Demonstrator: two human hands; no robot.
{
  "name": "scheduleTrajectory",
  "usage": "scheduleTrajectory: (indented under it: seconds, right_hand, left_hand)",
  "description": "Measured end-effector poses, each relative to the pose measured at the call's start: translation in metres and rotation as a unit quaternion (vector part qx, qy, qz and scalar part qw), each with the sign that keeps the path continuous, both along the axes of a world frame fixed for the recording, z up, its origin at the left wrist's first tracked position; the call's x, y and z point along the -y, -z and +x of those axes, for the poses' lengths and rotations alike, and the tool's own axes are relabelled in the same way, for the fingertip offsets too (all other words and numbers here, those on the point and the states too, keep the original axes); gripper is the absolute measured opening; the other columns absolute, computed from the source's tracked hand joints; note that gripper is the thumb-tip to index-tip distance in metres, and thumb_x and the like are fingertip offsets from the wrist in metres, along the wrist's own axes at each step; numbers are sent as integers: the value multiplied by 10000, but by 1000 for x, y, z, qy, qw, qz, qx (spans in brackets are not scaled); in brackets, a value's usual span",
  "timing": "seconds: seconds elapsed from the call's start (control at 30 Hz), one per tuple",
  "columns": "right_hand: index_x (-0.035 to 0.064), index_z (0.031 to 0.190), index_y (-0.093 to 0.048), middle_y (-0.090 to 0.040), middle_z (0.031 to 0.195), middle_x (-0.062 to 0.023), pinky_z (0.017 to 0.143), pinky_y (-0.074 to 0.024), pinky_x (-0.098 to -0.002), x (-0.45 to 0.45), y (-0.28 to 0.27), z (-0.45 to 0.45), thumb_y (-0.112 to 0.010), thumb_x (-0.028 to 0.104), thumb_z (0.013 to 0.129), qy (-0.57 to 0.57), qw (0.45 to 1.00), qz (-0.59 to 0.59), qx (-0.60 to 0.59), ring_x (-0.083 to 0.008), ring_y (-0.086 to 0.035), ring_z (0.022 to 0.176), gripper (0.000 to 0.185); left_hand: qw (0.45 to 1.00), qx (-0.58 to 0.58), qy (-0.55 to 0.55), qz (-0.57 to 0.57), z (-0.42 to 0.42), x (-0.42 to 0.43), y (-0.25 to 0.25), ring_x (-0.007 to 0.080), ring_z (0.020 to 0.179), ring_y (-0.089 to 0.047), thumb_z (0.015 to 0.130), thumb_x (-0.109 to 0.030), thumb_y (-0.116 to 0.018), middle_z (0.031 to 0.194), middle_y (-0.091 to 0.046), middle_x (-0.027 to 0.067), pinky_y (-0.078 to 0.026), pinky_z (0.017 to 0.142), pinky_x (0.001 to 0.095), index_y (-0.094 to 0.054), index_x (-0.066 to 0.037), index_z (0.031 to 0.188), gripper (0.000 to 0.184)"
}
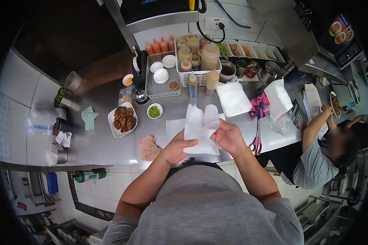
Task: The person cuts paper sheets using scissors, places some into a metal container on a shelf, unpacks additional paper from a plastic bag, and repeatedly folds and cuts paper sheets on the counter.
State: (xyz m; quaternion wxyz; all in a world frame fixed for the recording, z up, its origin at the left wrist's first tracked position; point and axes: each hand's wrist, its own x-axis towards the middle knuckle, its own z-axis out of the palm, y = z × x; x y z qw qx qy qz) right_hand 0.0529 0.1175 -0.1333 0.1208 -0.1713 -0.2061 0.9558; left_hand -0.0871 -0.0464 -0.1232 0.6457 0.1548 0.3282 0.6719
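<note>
My left hand (pixel 178 148) grips the left edge of a folded piece of thin white paper (pixel 198 132), its thumb lying over the front. The fingers of my right hand (pixel 230 138) pinch the paper's right side, where a flap stands up. Whether it is a loose sheet or a paper bag, I cannot tell. Under it, more white paper (pixel 173 127) lies on the steel counter (pixel 94 149). A crumpled peach cloth (pixel 149 147) is left of my left hand. Beyond my hands stand a small bowl of chopped green onion (pixel 154 111) and a white dish of browned meat pieces (pixel 124 119).
Squeeze bottles fill a white basket (pixel 198 74) at the back, beside a grey basket (pixel 162 87) of small dishes. A stack of white paper (pixel 233 99), pink-handled scissors (pixel 256 145) and a calculator (pixel 298 114) lie to the right. Another person (pixel 319 159) is at the far right.
</note>
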Motion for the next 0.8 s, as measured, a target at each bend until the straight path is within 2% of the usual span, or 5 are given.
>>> scheduleTrajectory:
  seconds: [0.23,0.4,0.57,0.67,0.8]
  right_hand:
    - [-27,1204,-511,-605,1165,-129,1010,-403,-427,-26,25,23,-485,218,956,23,997,52,51,-261,-559,1117,350]
    - [0,1148,-521,-632,1050,-95,893,-468,-365,-52,93,51,-459,219,959,32,964,142,221,-224,-608,967,297]
    - [41,1116,-510,-631,959,-71,734,-489,-280,-38,78,42,-527,148,909,66,926,214,303,-156,-611,836,233]
    - [34,1149,-477,-620,880,-58,675,-479,-274,-30,95,35,-594,28,828,106,815,436,367,-143,-593,757,341]
    - [21,1163,-471,-603,794,-55,645,-473,-288,-33,109,24,-628,-41,771,141,723,554,388,-142,-570,695,427]
  left_hand:
    - [951,-146,-152,-225,-20,19,44,163,875,-641,874,-128,-637,1005,-660,85,-516,781,299,-581,13,1156,320]
    - [892,-307,-116,-311,-40,46,104,152,830,-629,876,-99,-620,965,-661,86,-506,745,282,-604,43,1088,255]
    - [863,-360,-87,-344,-46,49,127,139,771,-611,860,-131,-637,883,-650,63,-496,711,265,-623,42,1027,240]
    - [864,-353,-101,-344,-45,46,118,146,727,-609,842,-157,-641,834,-639,70,-519,604,287,-626,49,977,248]
    - [832,-391,-98,-383,-34,46,86,163,613,-613,814,-182,-635,771,-637,99,-523,434,315,-618,68,912,269]
